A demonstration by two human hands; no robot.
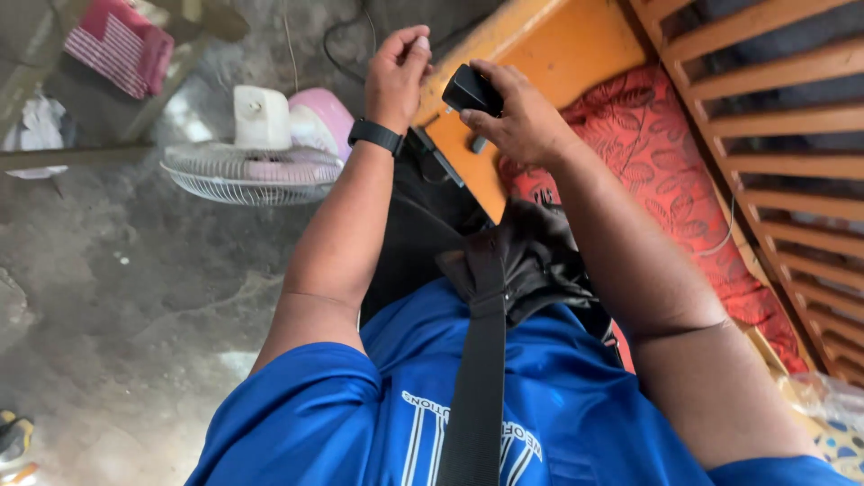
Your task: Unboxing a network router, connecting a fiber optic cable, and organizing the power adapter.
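My right hand (520, 117) grips a small black boxy plug adapter (470, 90), held over the end of an orange wooden bench arm (549, 45). My left hand (398, 67) is raised just left of it, fingers pinched together near the thumb; I cannot tell if something small is between them. A black band (376, 135) sits on my left wrist. A black strap (481, 360) crosses my blue shirt, and a black bag (531, 256) rests at my front.
A white and pink table fan (261, 153) lies on the grey concrete floor at left. A red patterned cushion (666, 171) covers the bench seat, with wooden slats (783, 117) at right. A pink striped cloth (121, 45) lies at top left. Cables trail near the bench.
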